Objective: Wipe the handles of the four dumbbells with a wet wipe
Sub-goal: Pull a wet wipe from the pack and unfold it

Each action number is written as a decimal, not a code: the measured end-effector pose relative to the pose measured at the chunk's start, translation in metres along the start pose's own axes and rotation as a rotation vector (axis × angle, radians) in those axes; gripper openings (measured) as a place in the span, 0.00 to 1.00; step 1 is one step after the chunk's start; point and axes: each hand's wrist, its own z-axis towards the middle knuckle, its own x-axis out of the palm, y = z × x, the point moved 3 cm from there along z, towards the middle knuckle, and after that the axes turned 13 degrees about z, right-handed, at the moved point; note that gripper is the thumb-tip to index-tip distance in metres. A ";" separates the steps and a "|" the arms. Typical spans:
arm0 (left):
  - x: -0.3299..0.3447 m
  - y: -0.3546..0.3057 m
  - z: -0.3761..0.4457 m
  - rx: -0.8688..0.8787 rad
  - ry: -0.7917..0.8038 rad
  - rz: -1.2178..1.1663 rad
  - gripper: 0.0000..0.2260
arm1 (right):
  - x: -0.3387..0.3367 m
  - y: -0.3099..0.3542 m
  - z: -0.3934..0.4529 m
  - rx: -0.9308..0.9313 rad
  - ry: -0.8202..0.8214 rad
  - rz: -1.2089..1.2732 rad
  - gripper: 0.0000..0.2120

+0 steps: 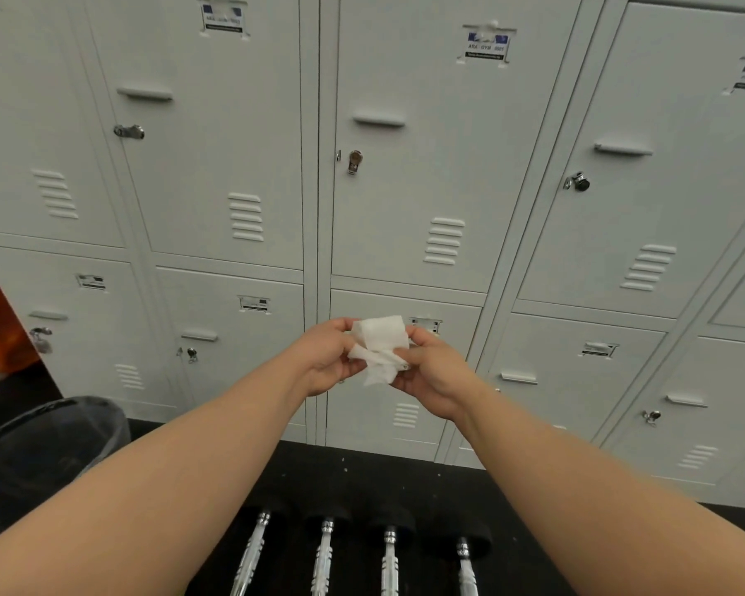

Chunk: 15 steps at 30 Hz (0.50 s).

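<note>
The left hand (325, 359) and the right hand (431, 376) are held out at arm's length in front of the lockers, each pinching an edge of the white wet wipe (379, 348) between thumb and curled fingers. The wipe hangs crumpled and partly folded between them, well above the floor, and looks as if it is being opened out or refolded into a pad.

The four dumbbells (390, 561) lie side by side on the dark floor (362, 466) at the near edge of the view, their chrome handles pointing toward the person and their black heads toward the lockers. Neither hand touches any of them, and the wipe is well apart from all four. Whether any handle is already wet or clean cannot be told from the shine of the metal. As it appears, the wiping of all four may well remain, with the wipe only being readied.

Behind stands a wall of pale grey lockers (405, 187) with latches and small labels. At the near left sits a dark bin (52, 440) lined with a bag. Nothing lies between the hands and the dumbbells; the person's own forearms cross over part of the outer ones.
</note>
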 end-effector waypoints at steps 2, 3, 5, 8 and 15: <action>-0.003 0.000 -0.004 0.010 -0.014 0.000 0.16 | 0.004 -0.002 0.000 0.001 0.022 0.011 0.15; -0.006 0.000 -0.005 0.017 -0.024 -0.001 0.16 | 0.007 -0.004 0.000 0.001 0.017 0.012 0.16; -0.013 0.002 -0.011 0.020 -0.044 0.004 0.15 | 0.011 -0.010 0.000 -0.001 0.005 0.014 0.17; -0.020 0.006 -0.021 -0.026 -0.024 -0.045 0.10 | 0.017 -0.016 0.002 -0.021 -0.002 -0.004 0.20; -0.022 0.019 -0.035 -0.159 0.055 0.178 0.12 | 0.024 -0.028 0.000 -0.049 -0.027 -0.238 0.22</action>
